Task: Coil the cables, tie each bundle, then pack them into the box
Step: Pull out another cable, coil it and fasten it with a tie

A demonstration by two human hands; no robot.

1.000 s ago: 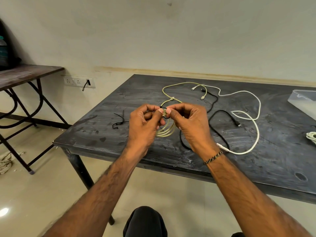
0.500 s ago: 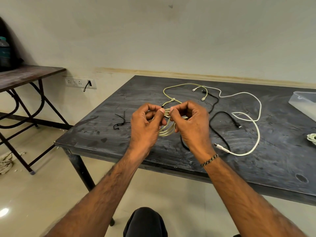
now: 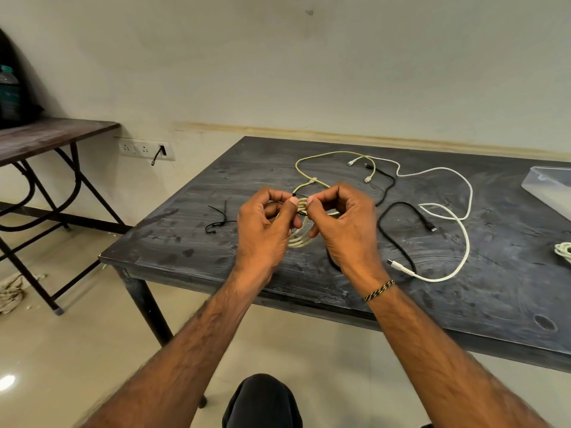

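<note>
A coiled pale yellow cable [image 3: 300,239] hangs between my hands above the dark table [image 3: 216,242]. My left hand [image 3: 265,230] and my right hand [image 3: 343,227] each pinch the top of the coil, where a thin black tie [image 3: 301,212] crosses it. The cable's loose end [image 3: 333,156] loops away over the table behind my hands. A white cable [image 3: 457,217] and a black cable [image 3: 398,208] lie uncoiled to the right. A clear plastic box [image 3: 547,189] sits at the right edge.
Spare black ties [image 3: 217,222] lie on the table left of my hands. A pale green coiled bundle [image 3: 564,251] shows at the far right edge. A second table [image 3: 46,134] stands to the left, with a wall socket strip [image 3: 145,148] behind.
My hands have kept working at the top of the coil; the fingertips have shifted slightly around the black tie. The camera view has tilted a little.
</note>
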